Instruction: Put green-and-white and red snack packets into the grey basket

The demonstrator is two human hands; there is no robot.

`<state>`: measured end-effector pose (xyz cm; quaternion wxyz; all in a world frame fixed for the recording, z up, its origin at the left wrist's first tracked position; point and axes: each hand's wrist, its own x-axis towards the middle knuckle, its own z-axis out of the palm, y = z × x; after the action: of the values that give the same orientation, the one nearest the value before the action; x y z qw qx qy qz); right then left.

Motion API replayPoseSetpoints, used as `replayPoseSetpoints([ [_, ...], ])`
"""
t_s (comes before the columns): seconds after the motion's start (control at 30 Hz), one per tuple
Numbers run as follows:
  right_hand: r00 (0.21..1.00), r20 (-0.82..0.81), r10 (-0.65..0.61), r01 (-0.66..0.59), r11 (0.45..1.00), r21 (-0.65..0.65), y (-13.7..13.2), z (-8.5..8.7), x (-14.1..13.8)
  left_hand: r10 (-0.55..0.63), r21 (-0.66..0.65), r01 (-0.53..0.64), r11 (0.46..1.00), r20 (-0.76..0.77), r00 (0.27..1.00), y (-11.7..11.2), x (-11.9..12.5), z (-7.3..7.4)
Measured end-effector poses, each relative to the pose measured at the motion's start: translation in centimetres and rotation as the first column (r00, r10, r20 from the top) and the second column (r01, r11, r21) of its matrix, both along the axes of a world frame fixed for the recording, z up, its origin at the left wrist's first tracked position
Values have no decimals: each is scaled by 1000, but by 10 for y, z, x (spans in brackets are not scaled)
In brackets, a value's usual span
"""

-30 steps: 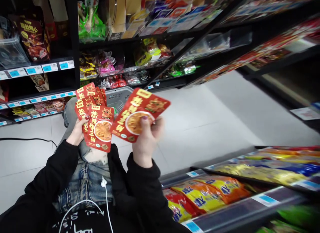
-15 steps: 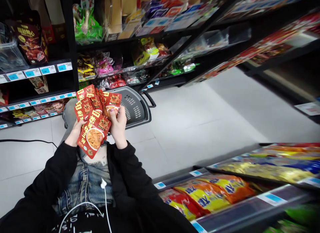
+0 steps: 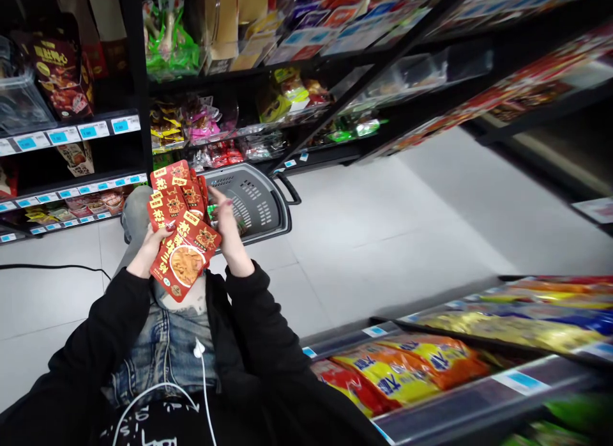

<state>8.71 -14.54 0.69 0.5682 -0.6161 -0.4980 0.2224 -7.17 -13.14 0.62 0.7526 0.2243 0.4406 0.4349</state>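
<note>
My left hand (image 3: 149, 249) is closed on a fanned bunch of red snack packets (image 3: 184, 261), its thumb lying across their fronts. The packets carry yellow lettering, a cartoon bull and a picture of a bowl of food. Close against their right edge is my right hand (image 3: 232, 238), its fingers stretched out and apart, with no packet seen in it. Beyond both hands a dark grey shopping basket (image 3: 265, 211) rests on the floor, partly covered by the packets and the right hand. Something green shows inside it.
Black shelves (image 3: 71, 130) of bagged snacks stand in front and to the left. At lower right another shelf holds yellow and orange bags (image 3: 393, 372). A black cable (image 3: 52, 266) crosses the floor at left. A white earphone cord (image 3: 204, 382) hangs over my lap.
The packet that my right hand held at the right of the bunch no longer shows there. The right hand's fingers have opened and stretched out. My left hand keeps its hold.
</note>
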Motion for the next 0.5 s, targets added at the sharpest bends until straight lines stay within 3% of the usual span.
replayPoseSetpoints([
  [0.07,993,-44,-110,115,986,121,-18,11,-4,30,6,-30,1000,12,999,0,2,2],
  [0.13,993,56,-104,95,984,153,-39,22,-12,58,3,-58,998,26,998,-1,3,3],
  [0.2,974,220,-56,45,998,53,-56,30,-23,79,0,-79,997,33,996,-2,5,5],
  [0.27,959,280,-32,51,997,-61,-66,33,-34,99,13,-99,995,39,994,-3,7,6],
  [0.37,987,160,-32,52,991,-122,-66,33,-37,131,32,-133,991,61,990,-3,8,5],
  [0.43,997,-22,-78,75,992,-97,-63,33,-27,138,17,-140,990,80,987,-2,8,4],
  [0.5,960,-219,-176,171,984,-45,-59,34,-8,132,-11,-132,991,101,986,0,6,2],
])
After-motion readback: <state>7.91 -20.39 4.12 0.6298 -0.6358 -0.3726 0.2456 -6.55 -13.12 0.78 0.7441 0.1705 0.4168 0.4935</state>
